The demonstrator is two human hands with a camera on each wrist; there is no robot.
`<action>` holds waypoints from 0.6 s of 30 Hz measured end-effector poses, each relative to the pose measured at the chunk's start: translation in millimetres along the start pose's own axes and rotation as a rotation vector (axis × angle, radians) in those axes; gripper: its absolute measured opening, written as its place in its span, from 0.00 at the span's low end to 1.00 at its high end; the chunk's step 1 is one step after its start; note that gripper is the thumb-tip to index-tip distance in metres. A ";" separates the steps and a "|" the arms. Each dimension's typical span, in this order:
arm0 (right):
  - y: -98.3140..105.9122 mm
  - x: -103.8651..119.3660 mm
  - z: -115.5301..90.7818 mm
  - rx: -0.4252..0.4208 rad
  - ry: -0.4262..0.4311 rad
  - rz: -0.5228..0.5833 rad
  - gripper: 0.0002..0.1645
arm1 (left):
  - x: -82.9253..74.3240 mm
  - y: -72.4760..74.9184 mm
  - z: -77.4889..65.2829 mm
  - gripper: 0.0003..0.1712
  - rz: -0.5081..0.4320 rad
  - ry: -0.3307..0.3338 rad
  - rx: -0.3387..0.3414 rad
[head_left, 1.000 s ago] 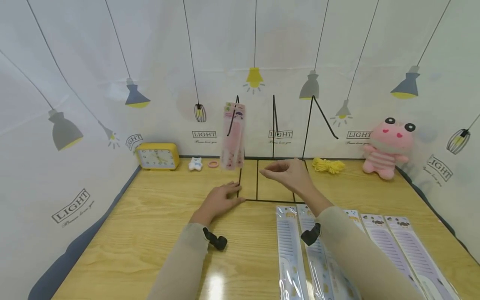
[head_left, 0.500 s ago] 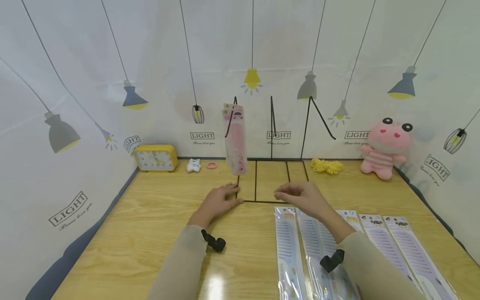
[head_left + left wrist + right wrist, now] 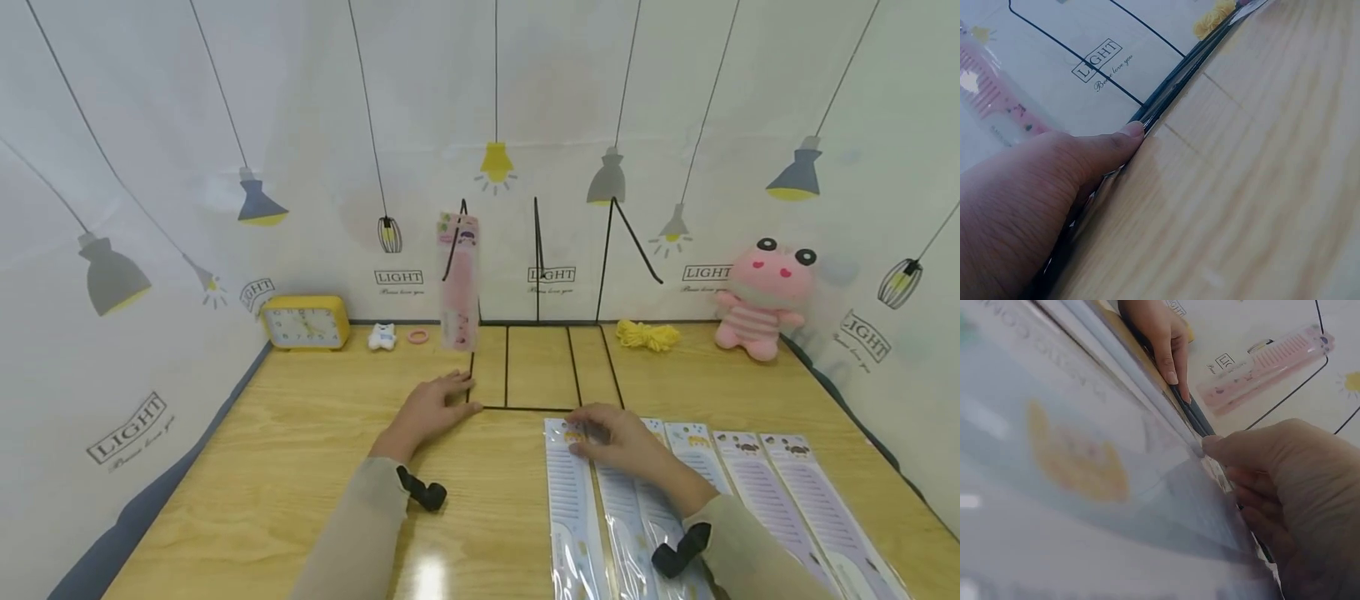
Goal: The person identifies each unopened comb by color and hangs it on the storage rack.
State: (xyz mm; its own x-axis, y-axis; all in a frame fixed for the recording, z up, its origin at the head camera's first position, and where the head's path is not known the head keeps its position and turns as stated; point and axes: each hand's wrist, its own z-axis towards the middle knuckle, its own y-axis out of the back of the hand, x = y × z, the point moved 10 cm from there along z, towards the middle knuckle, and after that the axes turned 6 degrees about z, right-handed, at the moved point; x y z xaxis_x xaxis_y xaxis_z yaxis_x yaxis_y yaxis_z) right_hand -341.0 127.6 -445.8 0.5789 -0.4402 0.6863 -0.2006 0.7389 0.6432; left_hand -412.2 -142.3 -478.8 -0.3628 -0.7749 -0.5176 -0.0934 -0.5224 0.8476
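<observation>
1. Head view: the left hand (image 3: 429, 410) rests at the left front corner of the black wire rack (image 3: 525, 408), thumb and fingers extended and parted; it does not appear to grip.
2. The right hand (image 3: 621, 443) is at the far end of the leftmost blue comb pack (image 3: 572, 500), thumb and fingers curved with little room between them; whether they pinch the wrapper I cannot tell, even from the right wrist view.
3. That pack lies on the table (image 3: 300, 467) just in front of the rack, leftmost in a row with other blue packs (image 3: 618, 508) and purple packs (image 3: 825, 500).
4. Pink comb packs (image 3: 461, 287) hang from the rack's left hook (image 3: 454, 240).
5. The leftmost blue comb pack looks light and thin, probably fairly stiff along the comb; its glossy wrapper may slip and crinkle.
6. Its flat printed end, beyond the teeth, seems the best hold: thumb on one face, fingers on the other.
</observation>
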 end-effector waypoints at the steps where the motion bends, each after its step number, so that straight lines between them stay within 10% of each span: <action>1: -0.3 -1.3 -0.5 -0.004 0.014 -0.027 0.24 | 0.1 -0.7 0.0 0.38 0.000 -0.004 -0.001; 18: -3.6 -4.9 -0.8 0.020 -0.002 -0.107 0.33 | 1.0 -1.5 -0.1 0.37 0.005 0.017 -0.009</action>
State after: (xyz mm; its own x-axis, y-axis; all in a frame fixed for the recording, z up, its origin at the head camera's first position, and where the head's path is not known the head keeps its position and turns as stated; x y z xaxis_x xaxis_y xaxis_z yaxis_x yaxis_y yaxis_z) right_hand -342.4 127.5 -451.7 0.5967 -0.5172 0.6136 -0.1531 0.6772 0.7197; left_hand -412.3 -142.3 -480.7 -0.3471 -0.7837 -0.5150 -0.0832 -0.5213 0.8493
